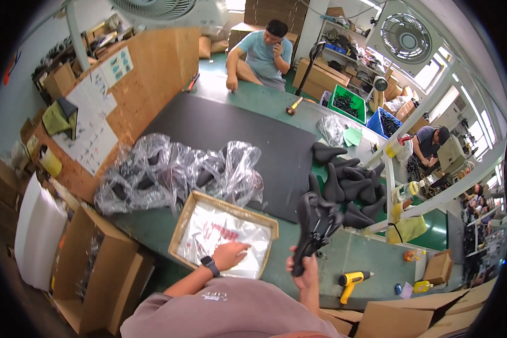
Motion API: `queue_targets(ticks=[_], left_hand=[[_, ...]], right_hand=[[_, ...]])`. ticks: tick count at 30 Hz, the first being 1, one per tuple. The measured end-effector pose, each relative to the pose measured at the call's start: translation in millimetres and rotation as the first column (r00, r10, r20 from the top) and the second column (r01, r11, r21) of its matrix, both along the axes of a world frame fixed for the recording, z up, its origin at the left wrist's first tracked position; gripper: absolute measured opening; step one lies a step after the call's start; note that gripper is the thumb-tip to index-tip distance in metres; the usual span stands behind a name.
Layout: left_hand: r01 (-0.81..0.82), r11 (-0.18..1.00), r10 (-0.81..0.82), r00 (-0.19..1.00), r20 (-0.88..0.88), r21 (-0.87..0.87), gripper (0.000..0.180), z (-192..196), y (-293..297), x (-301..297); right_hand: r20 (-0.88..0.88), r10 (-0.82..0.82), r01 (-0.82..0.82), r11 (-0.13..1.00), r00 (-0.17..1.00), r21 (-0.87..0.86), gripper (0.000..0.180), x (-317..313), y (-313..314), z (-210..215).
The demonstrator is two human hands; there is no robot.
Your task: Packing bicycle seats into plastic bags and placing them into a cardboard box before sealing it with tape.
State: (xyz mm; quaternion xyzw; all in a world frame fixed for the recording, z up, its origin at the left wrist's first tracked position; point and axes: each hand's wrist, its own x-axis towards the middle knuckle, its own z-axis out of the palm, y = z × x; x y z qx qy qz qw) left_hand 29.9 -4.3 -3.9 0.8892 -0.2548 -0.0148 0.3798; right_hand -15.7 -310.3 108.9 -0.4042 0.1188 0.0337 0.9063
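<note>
we hold one black saddle [308, 217] upright in our right grip [304, 269]. the grip is closed around the narrow nose; the broad end points away from us, and the underside with its rails is turned toward the right. the saddle is located to the right of the shallow cardboard tray [178, 230], in front of the pile of bare saddles [333, 186].

we place our left grip [229, 256] over the tray, at the clear plastic bags [208, 225] with red print. we cannot tell whether its fingers pinch a bag or only rest on the top one. a dark watch [210, 266] is worn on the left wrist.

beyond the tray, we find saddles wrapped in clear plastic [174, 172], lying partly on the black mat [248, 124]. the mat lies on the green table [338, 253]. a yellow pistol-shaped tool [352, 279] lies to the right of our right grip, nozzle pointing right. a hammer [292, 107] lies near the far edge, where a person [267, 53] sits holding a phone to the ear.
</note>
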Motion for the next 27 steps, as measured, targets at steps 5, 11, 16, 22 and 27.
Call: queue_targets(ticks=[5, 11, 16, 22, 27], left_hand=[[-0.204, 0.936, 0.239, 0.967, 0.093, -0.285, 0.029, 64.6, -7.2, -38.4], [0.252, 0.899, 0.032, 0.779, 0.627, -0.359, 0.036, 160.9, -25.5, -77.4], [0.615, 0.788, -0.534, 0.662, 0.526, 0.027, 0.054, 170.1, -68.0, -106.7], [0.310, 0.922, -0.162, 0.852, 0.498, -0.231, 0.037, 165.5, -41.1, -4.0], [-0.116, 0.993, 0.116, 0.987, 0.107, -0.003, 0.041, 105.0, -13.3, 36.6]], right_hand=[[-0.234, 0.310, -0.204, 0.899, 0.921, 0.387, 0.055, -62.8, 30.8, -33.7], [-0.069, 0.323, -0.309, 0.937, 0.944, 0.163, 0.058, -96.6, 54.1, -8.3], [-0.318, 0.382, -0.308, 0.915, 0.867, 0.261, 0.071, -119.3, 80.8, 4.5], [0.003, 0.582, -0.419, 0.583, 0.814, 0.696, 0.101, -154.6, 80.1, 12.1], [0.206, 0.516, -0.481, 0.482, 0.831, 0.732, 0.108, -169.4, 75.9, 5.6]])
